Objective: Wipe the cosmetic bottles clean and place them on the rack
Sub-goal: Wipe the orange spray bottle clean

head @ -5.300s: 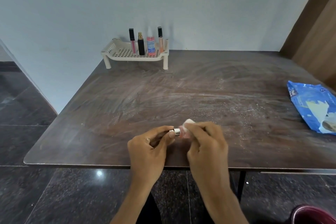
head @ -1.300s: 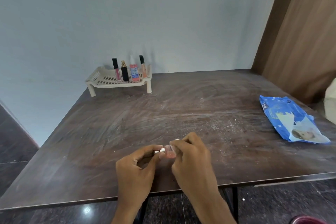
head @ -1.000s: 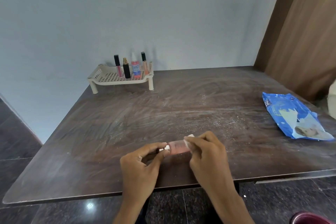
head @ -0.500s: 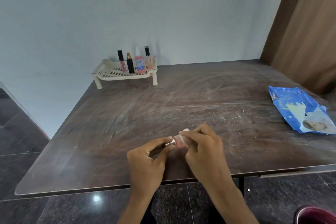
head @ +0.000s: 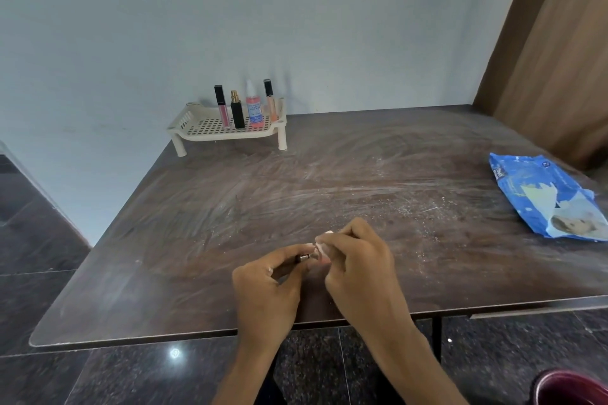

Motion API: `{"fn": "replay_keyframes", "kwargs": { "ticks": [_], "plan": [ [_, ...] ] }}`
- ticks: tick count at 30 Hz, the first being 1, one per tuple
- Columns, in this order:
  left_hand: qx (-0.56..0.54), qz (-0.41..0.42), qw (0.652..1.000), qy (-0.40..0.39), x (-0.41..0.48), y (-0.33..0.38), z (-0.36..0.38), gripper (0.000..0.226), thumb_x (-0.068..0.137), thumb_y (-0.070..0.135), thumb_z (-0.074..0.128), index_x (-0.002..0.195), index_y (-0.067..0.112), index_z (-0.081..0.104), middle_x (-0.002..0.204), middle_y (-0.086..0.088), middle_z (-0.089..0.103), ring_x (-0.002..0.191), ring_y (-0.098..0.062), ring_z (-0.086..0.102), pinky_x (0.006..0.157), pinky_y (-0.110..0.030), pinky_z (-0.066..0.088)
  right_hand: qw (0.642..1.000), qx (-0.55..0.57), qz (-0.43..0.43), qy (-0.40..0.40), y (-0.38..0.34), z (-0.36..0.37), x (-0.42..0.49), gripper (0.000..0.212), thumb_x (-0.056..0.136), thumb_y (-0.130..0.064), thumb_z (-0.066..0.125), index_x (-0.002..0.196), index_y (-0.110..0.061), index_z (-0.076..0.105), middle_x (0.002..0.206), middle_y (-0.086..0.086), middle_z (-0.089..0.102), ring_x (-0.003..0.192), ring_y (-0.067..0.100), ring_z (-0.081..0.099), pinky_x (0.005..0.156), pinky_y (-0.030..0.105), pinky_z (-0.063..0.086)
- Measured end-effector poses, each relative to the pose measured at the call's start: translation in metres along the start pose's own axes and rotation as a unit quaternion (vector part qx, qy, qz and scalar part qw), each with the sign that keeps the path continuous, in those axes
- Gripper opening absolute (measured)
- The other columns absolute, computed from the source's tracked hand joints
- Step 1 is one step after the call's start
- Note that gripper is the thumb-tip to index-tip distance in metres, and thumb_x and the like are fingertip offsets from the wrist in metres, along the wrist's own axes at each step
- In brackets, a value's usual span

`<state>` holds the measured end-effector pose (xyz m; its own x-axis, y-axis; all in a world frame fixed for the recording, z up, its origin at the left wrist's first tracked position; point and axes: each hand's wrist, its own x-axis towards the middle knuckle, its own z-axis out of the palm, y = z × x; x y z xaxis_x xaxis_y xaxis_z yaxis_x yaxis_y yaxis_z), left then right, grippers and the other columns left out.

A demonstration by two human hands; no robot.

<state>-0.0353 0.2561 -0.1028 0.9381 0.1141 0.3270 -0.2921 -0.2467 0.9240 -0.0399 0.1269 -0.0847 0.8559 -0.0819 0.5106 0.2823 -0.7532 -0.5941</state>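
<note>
Broadly, the dark desk (head: 329,181) filled the view as before, streaked with pale smears and white specks, and nothing on it had shifted since half a second earlier. At its far right lay the blue wipes packet (head: 546,197), well apart from both hands. Against the wall at the back left stood the cream rack (head: 204,128) with four cosmetic bottles (head: 245,108) upright in a row on its right half. Near the front edge the left hand (head: 268,286) pinched the silver cap end of a small pink bottle (head: 320,256), held lying sideways just above the desk. The right hand (head: 357,266) gripped a white wipe (head: 324,240) around the bottle's body, covering more of it than a second earlier, when most of the pink showed between the hands.
</note>
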Motion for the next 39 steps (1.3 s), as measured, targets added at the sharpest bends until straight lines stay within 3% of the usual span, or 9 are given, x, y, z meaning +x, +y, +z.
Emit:
{"fn": "replay_keyframes", "kwargs": {
  "ticks": [4, 13, 17, 21, 24, 29, 33, 36, 39],
  "plan": [
    [0.009, 0.016, 1.000, 0.007, 0.000, 0.000, 0.002, 0.027, 0.074, 0.003, 0.085, 0.089, 0.025, 0.081, 0.083, 0.019, 0.078, 0.080, 0.000, 0.075, 0.074, -0.013, 0.057, 0.999, 0.015, 0.032, 0.027, 0.019, -0.013, 0.004, 0.019, 0.084, 0.000, 0.068, 0.095, -0.013, 0.076, 0.082, -0.010, 0.052, 0.069, 0.001, 0.054, 0.063, 0.005, 0.043],
    [-0.066, -0.077, 0.995, -0.005, 0.012, 0.005, 0.004, 0.012, 0.079, 0.018, 0.083, 0.088, 0.025, 0.079, 0.087, 0.009, 0.079, 0.087, -0.006, 0.075, 0.080, -0.022, 0.057, 0.997, 0.024, 0.066, 0.040, 0.033, -0.022, 0.007, 0.016, 0.087, -0.007, 0.068, 0.097, -0.016, 0.076, 0.079, -0.007, 0.055, 0.068, 0.002, 0.054, 0.066, 0.007, 0.044],
    [-0.063, -0.110, 0.992, 0.013, 0.014, 0.013, 0.013, 0.004, 0.081, 0.035, 0.079, 0.082, 0.032, 0.080, 0.081, 0.013, 0.079, 0.083, 0.001, 0.073, 0.081, -0.021, 0.056, 0.996, 0.028, 0.078, 0.043, 0.034, -0.021, 0.008, 0.016, 0.088, -0.010, 0.067, 0.099, -0.018, 0.076, 0.079, -0.007, 0.055, 0.068, 0.003, 0.054, 0.067, 0.009, 0.044],
    [-0.019, -0.091, 0.996, -0.017, 0.011, 0.017, 0.019, 0.033, 0.078, 0.058, 0.066, 0.072, 0.028, 0.079, 0.060, 0.000, 0.071, 0.057, -0.004, 0.066, 0.063, -0.016, 0.050, 0.996, 0.025, 0.084, 0.035, 0.034, -0.021, 0.007, 0.016, 0.088, -0.012, 0.067, 0.098, -0.021, 0.076, 0.080, -0.008, 0.057, 0.070, 0.001, 0.056, 0.070, 0.011, 0.046],
    [-0.036, -0.092, 0.995, -0.032, 0.010, 0.016, 0.016, 0.028, 0.075, 0.054, 0.068, 0.088, 0.032, 0.079, 0.062, 0.003, 0.073, 0.058, -0.003, 0.068, 0.065, -0.014, 0.050, 0.992, 0.065, 0.104, 0.030, 0.031, -0.025, 0.008, 0.016, 0.089, -0.017, 0.067, 0.097, -0.027, 0.075, 0.080, -0.015, 0.064, 0.074, 0.001, 0.061, 0.067, 0.014, 0.050],
    [-0.096, -0.127, 0.986, -0.043, 0.011, 0.011, 0.012, 0.031, 0.071, 0.048, 0.074, 0.095, 0.028, 0.080, 0.077, 0.004, 0.078, 0.070, -0.007, 0.072, 0.071, -0.020, 0.055, 0.940, 0.281, 0.190, 0.030, 0.015, -0.030, 0.010, 0.013, 0.090, -0.028, 0.064, 0.095, -0.038, 0.071, 0.086, -0.018, 0.070, 0.076, 0.003, 0.067, 0.058, 0.023, 0.055],
    [-0.127, -0.150, 0.979, -0.049, 0.012, 0.008, 0.011, 0.026, 0.075, 0.033, 0.080, 0.098, 0.021, 0.080, 0.092, 0.001, 0.080, 0.091, -0.015, 0.076, 0.085, -0.031, 0.058, 0.954, 0.244, 0.165, 0.047, 0.012, -0.021, 0.008, 0.015, 0.092, -0.023, 0.063, 0.095, -0.036, 0.070, 0.087, -0.018, 0.070, 0.079, 0.000, 0.065, 0.059, 0.016, 0.050],
    [-0.137, -0.146, 0.978, -0.056, 0.012, 0.008, 0.009, 0.018, 0.081, 0.017, 0.080, 0.099, 0.017, 0.079, 0.097, -0.001, 0.080, 0.097, -0.016, 0.075, 0.089, -0.031, 0.058, 0.974, 0.175, 0.134, 0.055, 0.015, -0.015, 0.008, 0.014, 0.092, -0.026, 0.062, 0.094, -0.037, 0.071, 0.088, -0.023, 0.070, 0.081, 0.003, 0.066, 0.067, 0.020, 0.051],
    [-0.127, -0.128, 0.982, -0.058, 0.011, 0.008, 0.009, 0.017, 0.082, 0.026, 0.077, 0.098, 0.021, 0.080, 0.098, 0.003, 0.080, 0.097, -0.013, 0.075, 0.093, -0.035, 0.057, 0.986, 0.115, 0.084, 0.085, 0.019, -0.013, 0.005, 0.014, 0.091, -0.022, 0.064, 0.094, -0.031, 0.073, 0.086, -0.019, 0.067, 0.081, 0.002, 0.063, 0.066, 0.012, 0.046]
  ]
}}
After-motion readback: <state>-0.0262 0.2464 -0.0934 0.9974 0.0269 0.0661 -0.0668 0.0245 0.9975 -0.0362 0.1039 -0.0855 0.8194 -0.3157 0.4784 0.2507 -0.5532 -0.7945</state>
